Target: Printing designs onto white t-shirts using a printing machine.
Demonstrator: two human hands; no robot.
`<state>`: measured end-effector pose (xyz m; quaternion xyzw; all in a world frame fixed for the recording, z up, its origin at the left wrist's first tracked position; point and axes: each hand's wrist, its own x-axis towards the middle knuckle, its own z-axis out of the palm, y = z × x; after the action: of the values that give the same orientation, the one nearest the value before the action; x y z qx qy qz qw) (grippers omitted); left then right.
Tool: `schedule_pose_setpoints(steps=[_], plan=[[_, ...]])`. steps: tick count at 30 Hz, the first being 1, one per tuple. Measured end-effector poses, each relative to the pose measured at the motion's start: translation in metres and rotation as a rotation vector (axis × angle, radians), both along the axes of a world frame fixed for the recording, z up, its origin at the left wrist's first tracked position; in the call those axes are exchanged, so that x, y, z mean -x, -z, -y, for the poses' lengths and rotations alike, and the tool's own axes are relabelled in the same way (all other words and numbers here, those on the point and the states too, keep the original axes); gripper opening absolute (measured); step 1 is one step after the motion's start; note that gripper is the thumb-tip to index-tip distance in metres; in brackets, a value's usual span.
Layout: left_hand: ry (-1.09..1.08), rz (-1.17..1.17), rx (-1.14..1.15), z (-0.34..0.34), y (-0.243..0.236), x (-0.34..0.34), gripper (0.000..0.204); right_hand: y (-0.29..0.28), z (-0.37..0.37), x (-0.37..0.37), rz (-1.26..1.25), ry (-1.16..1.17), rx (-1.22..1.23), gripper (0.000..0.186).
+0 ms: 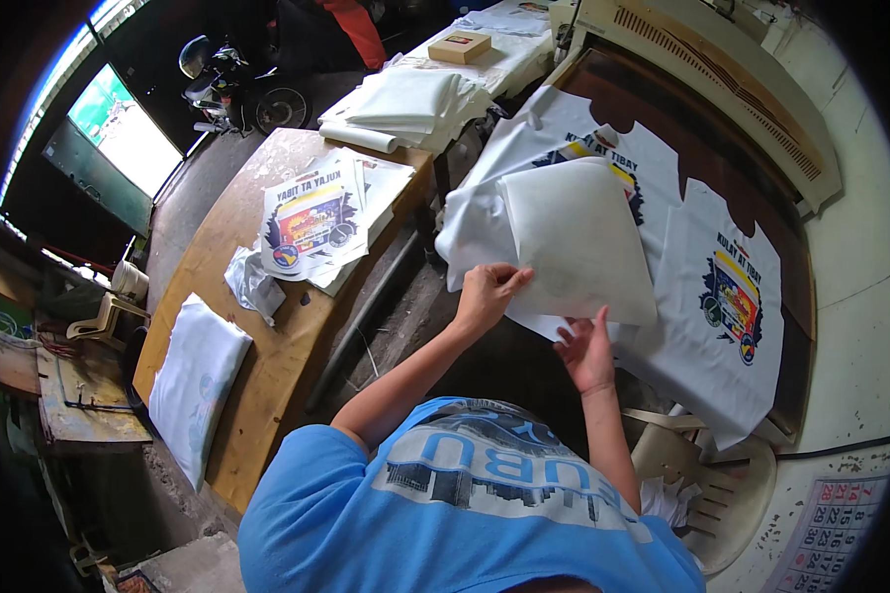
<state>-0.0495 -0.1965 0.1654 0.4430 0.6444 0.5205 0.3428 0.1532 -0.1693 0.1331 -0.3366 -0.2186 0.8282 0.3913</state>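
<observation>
A white sheet of paper [578, 237], blank on the side facing me, is held up at a tilt over the printed shirts. My left hand [489, 296] is closed, pinching the sheet's lower left edge between thumb and fingers. Just below the same edge is my right hand [587, 356], palm up, its fingers apart and its thumb touching the paper's rim. Behind the sheet lies a white shirt [524, 138] with a colourful print, partly hidden. To its right another white printed shirt [732, 287] lies flat, its lower end hanging over the edge of the dark press bed [697, 153].
A beige heat press cover [707, 74] stands raised behind the bed. On the wooden table [237, 395] at left are printed sheets [316, 212], crumpled paper [254, 284] and a folded white shirt [198, 376]. A plastic chair [737, 494] stands at lower right; a motorcycle [232, 89] is far back.
</observation>
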Motion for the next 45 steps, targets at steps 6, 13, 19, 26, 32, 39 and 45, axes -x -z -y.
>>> schedule_pose_setpoints(steps=[6,13,19,26,32,39,45], plan=[[-0.009,0.044,-0.082,0.029,-0.012,0.068,0.036,-0.031,-0.01,0.063,-0.068,0.22,-0.224,0.018],[-0.082,0.247,-0.347,0.07,-0.02,0.152,0.032,-0.107,-0.016,0.158,0.305,0.145,-0.607,0.017],[-0.32,0.107,-0.062,0.11,0.041,0.24,0.03,-0.165,-0.07,0.242,0.171,-0.098,-0.655,0.018],[-0.752,-0.226,0.425,0.178,0.173,0.328,0.032,-0.142,-0.216,0.367,0.063,-0.331,-0.416,0.01],[-1.079,-0.172,1.005,0.2,0.214,0.38,0.062,-0.146,-0.343,0.49,0.119,-0.153,-0.633,0.014],[-1.123,0.15,1.182,0.171,0.265,0.403,0.097,-0.099,-0.428,0.596,-0.155,0.132,-0.713,0.023],[-1.027,0.162,1.287,0.17,0.265,0.388,0.107,0.066,-0.44,0.664,-0.093,0.262,-0.111,0.026]])
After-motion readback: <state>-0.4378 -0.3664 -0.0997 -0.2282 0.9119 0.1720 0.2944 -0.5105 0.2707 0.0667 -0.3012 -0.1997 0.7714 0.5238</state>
